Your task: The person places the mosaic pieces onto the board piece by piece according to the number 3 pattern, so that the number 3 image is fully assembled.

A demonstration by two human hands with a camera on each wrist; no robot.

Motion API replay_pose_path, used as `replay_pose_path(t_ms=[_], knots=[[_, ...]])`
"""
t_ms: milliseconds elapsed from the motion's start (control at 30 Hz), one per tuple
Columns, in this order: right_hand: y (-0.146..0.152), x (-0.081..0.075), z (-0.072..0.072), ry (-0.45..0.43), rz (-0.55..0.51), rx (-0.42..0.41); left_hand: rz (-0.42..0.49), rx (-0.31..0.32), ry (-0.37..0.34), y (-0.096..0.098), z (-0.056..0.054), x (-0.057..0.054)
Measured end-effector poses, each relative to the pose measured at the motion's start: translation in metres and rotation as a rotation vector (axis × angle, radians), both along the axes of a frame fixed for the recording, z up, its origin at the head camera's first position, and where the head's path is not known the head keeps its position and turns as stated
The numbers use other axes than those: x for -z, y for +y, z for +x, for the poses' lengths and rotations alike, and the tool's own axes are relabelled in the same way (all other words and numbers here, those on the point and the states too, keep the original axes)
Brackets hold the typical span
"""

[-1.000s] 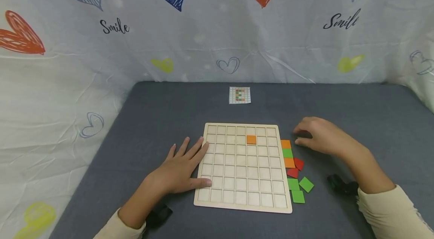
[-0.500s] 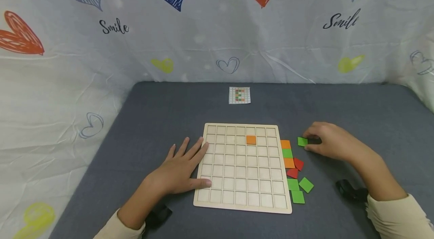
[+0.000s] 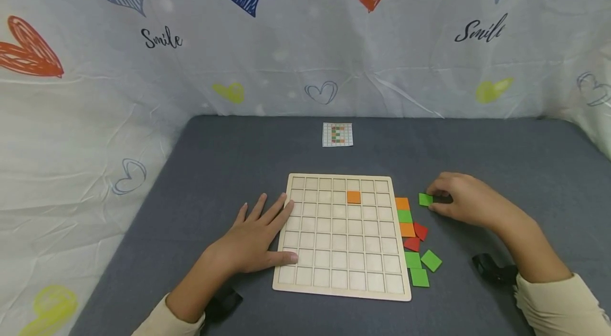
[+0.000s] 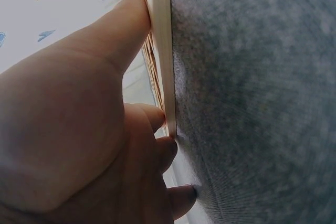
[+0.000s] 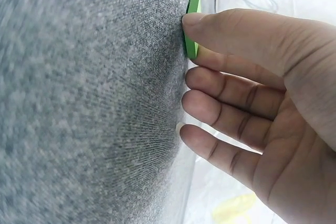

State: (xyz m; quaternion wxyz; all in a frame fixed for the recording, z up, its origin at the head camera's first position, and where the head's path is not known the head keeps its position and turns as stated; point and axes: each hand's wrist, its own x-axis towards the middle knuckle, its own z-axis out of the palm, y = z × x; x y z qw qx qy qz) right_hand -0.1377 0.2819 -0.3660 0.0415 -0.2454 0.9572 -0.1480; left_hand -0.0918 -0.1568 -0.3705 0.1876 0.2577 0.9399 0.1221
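A wooden grid board (image 3: 331, 242) lies flat on the dark grey table, with one orange square tile (image 3: 354, 197) in a cell of its second row from the far side. My left hand (image 3: 255, 240) is spread at the board's left side, thumb on the surface and fingertips at the rim; its edge (image 4: 161, 51) shows in the left wrist view. To the right of the board, my right hand (image 3: 458, 197) pinches a green square tile (image 3: 425, 199) between thumb and index finger. In the right wrist view that green tile (image 5: 193, 30) stands close against the cloth, other fingers loosely bent.
Along the board's right edge lie loose tiles: orange ones (image 3: 408, 230), red ones (image 3: 420, 231) and several green ones (image 3: 431, 260). A small printed card with a coloured grid pattern (image 3: 337, 135) lies beyond the board. A white curtain with hearts (image 3: 305, 34) hangs behind the table.
My right hand has shifted slightly right and nearer, and a green tile now shows in its pinch that was out of sight a second ago. The left hand and board stay put.
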Motion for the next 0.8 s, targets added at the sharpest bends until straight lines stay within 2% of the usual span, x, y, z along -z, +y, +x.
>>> replay_pose_path(t_ms=[500, 800], knots=[[-0.011, -0.006, -0.003, 0.013, -0.022, -0.040, -0.022, -0.013, -0.010, 0.001, 0.001, -0.001], [-0.023, -0.013, -0.007, 0.026, -0.039, -0.070, -0.005, -0.003, -0.007, 0.002, 0.001, -0.003]])
